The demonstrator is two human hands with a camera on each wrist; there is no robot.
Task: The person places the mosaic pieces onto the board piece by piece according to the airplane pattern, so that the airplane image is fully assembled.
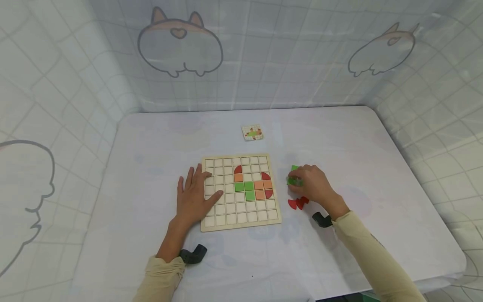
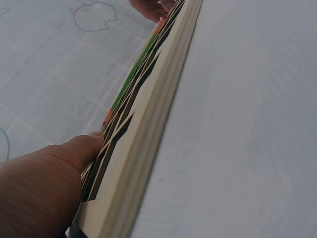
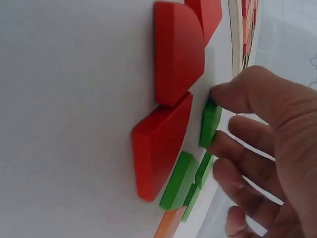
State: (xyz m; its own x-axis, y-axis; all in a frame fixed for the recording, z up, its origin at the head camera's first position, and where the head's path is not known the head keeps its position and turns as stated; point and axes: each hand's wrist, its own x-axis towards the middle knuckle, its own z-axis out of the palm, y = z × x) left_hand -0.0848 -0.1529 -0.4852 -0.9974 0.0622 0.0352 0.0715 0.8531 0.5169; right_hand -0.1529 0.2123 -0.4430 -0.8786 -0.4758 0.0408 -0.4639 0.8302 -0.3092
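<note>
A wooden grid board lies mid-table, with red, orange and green tiles set in its right-centre cells. My left hand rests flat on the board's left edge, fingers straight; the left wrist view shows its thumb against the board's side. Just right of the board, my right hand reaches into a small cluster of loose green tiles. In the right wrist view its thumb and forefinger pinch one green tile. Red quarter-round pieces lie beside it.
A small pattern card lies behind the board. Loose red pieces sit on the white table just near of my right hand. Printed fabric walls close in the table at the back and both sides.
</note>
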